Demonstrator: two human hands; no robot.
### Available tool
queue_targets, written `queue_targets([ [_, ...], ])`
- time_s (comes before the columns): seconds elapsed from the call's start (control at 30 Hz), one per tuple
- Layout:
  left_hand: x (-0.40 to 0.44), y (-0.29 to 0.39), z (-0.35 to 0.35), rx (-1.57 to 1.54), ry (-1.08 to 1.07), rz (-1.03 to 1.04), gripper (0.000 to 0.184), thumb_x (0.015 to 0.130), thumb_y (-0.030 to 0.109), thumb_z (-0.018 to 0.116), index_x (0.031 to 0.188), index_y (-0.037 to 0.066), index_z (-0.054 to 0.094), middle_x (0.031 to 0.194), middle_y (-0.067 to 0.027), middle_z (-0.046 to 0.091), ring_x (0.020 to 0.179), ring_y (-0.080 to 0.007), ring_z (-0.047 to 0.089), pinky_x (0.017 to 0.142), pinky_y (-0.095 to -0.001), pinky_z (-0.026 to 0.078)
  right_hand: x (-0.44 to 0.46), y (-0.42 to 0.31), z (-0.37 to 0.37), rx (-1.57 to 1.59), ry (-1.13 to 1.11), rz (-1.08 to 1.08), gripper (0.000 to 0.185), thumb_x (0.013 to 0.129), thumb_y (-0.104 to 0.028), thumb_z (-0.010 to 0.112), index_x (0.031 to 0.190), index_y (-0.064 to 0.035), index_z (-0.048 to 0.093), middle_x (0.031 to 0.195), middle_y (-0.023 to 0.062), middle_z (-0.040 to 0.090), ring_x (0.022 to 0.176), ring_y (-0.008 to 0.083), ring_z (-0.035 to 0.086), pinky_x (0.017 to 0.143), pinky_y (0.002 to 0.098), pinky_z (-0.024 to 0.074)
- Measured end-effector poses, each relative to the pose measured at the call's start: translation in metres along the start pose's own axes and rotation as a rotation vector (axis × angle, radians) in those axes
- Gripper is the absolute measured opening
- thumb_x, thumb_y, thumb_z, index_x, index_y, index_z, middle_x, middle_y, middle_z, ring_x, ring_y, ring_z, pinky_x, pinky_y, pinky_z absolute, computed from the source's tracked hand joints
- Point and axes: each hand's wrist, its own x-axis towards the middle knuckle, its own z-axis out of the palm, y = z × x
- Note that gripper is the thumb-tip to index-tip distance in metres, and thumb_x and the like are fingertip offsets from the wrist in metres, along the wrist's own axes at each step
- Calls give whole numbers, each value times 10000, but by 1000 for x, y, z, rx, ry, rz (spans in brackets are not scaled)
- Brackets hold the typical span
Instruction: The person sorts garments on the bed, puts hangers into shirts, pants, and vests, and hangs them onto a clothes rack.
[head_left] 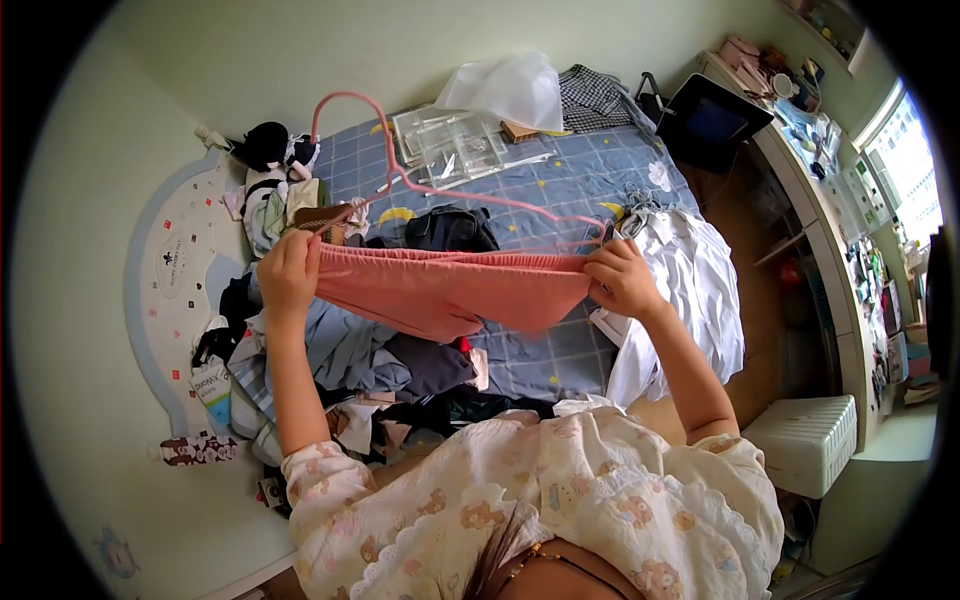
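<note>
A pink garment with a gathered elastic waistband (450, 285) is stretched sideways above the bed. My left hand (290, 270) is closed on one end of the waistband, and my right hand (622, 275) pinches the other end. Behind the waistband rises a pink clothes hanger (470, 193), its hook up and to the left. The hanger's two ends reach close to my hands; whether my fingers also grip them is hidden. The garment's lower part hangs loose toward me.
Heaped clothes (350, 345) cover the bed's left side, near a headboard (170, 270). White clothes (685, 290) lie at right. A black bag (450, 230), clear plastic pieces (450, 150) and a white plastic bag (510, 90) lie farther back. A cluttered desk (825, 270) runs along the right.
</note>
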Motion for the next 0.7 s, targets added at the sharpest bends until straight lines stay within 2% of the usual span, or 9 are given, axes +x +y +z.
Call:
queue_targets([
  [0.13,-23,-13,4,2,28,58,108,825,99,645,869,47,562,826,-110,617,715,-317,617,600,-385,495,9,6,-21,-174,21,-39,230,612,-147,677,831,-124,610,910,-19,601,867,204,532,774,345,409],
  [0.37,-37,-20,6,23,-16,153,130,807,120,657,882,72,561,824,-94,609,714,-297,614,597,-371,494,30,0,-53,-341,20,-97,271,604,-159,692,857,-121,603,953,-7,598,907,203,542,821,347,414],
  [0.47,-32,-3,16,-41,8,164,137,803,129,662,881,80,561,816,-86,605,705,-288,613,593,-366,491,57,-18,-67,-319,87,-92,301,631,-104,703,915,-93,605,960,33,603,912,235,559,817,364,428],
  [0.6,-24,12,24,-118,25,50,111,828,139,650,867,71,571,795,-90,611,711,-287,615,594,-360,492,92,-54,-77,-140,510,-41,363,691,37,682,1035,-36,592,986,120,609,908,312,572,792,394,451],
  [0.63,-24,13,26,-136,44,22,108,833,139,647,864,68,573,788,-92,611,710,-289,615,595,-359,492,94,-57,-81,-139,521,2,374,700,34,676,1056,-41,589,992,117,613,905,308,572,792,393,451],
  [0.7,-27,17,31,-196,88,-4,106,836,135,649,859,62,575,773,-95,609,704,-292,614,593,-361,488,87,-56,-82,-136,380,108,393,733,-10,669,1114,-44,580,1032,121,613,945,316,563,829,400,443],
])
